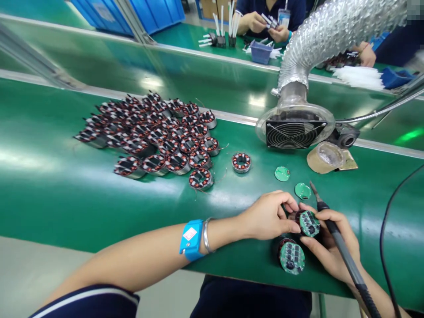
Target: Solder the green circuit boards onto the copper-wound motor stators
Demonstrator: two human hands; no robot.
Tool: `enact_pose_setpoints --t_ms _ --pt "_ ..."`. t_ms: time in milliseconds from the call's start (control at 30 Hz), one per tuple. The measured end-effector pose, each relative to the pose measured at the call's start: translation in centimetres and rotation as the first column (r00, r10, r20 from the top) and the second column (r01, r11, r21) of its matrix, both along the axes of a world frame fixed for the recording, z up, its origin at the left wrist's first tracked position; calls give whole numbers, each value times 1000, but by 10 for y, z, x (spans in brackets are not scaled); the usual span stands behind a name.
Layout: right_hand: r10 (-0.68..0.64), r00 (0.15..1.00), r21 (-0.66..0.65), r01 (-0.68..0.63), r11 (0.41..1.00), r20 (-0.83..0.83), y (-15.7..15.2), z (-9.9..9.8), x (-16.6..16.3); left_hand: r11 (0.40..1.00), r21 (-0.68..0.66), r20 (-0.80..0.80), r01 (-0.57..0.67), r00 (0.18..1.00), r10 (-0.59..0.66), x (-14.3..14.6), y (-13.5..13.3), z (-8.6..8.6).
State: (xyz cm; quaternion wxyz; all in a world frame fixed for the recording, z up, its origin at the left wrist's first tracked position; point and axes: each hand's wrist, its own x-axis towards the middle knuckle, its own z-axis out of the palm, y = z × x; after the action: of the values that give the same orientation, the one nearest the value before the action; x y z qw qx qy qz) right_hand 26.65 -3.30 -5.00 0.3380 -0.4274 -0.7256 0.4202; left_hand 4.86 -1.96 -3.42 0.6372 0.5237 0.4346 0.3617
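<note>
While both hands [266, 216] pinch a board-topped stator [309, 223], fingers [317, 251] partly hide its side.

The only view looks from the person's head, above the near side of the green desk [99, 198], facing forward and down across it. The fan [296, 134] sits right of centre, at middle range. On the near side of the fan, close to the lens, are the person's left hand [266, 216] and right hand [341, 245], with the lap [251, 296] nearer still. Beyond the fan, the view reaches a second desk [175, 33] and a co-worker's hand [255, 22], smaller and farther off.
</note>
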Motion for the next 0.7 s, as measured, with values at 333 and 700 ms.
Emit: enact_pose_setpoints --t_ms 333,700 --pt "13 990 133 -33 991 142 5 -3 -1 953 239 -190 187 971 -143 -20 2 -2" --pt "-39 986 149 15 989 163 0 3 3 824 454 -640 340 768 36 -6 -46 27"
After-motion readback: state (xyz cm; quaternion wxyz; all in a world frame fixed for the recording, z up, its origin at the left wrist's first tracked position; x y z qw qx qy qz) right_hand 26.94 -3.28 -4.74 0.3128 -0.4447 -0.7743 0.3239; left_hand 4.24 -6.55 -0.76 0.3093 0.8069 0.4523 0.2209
